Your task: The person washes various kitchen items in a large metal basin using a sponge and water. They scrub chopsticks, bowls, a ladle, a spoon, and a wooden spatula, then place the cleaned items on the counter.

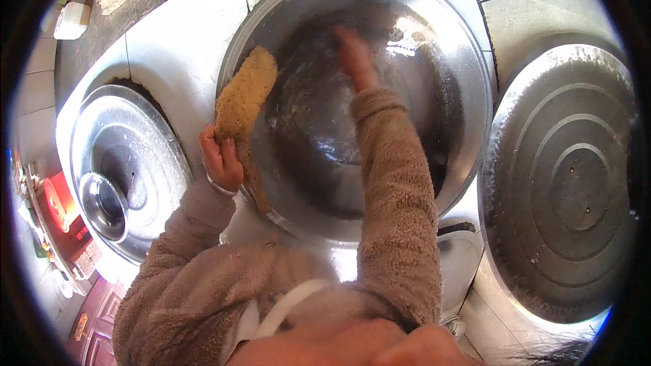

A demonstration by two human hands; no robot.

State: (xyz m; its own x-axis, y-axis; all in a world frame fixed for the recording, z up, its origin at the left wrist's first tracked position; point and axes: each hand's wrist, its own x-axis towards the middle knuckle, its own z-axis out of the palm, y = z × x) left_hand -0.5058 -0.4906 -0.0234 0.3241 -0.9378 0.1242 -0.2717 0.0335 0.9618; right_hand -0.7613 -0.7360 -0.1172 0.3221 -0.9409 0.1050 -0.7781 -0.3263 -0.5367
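In front of me a large metal wok [315, 112] is set into a white tiled counter. My left hand [223, 156] grips a long, rough-textured yellow-brown cloth or scrubber [246, 91] at the wok's left rim. Its upper part rests over the rim and inner wall, and a narrower part hangs down along the edge. Deep inside the bowl is my right hand [356, 56], blurred by motion, above or on the wok's dark inner surface. Whether its fingers hold anything is not clear.
On the left, an upturned metal lid or basin [152, 137] carries a small metal bowl [104, 208]. A big round ridged metal lid [554, 178] leans at the right. Beyond the left edge stand a red bucket [61, 201] and a white container [72, 21].
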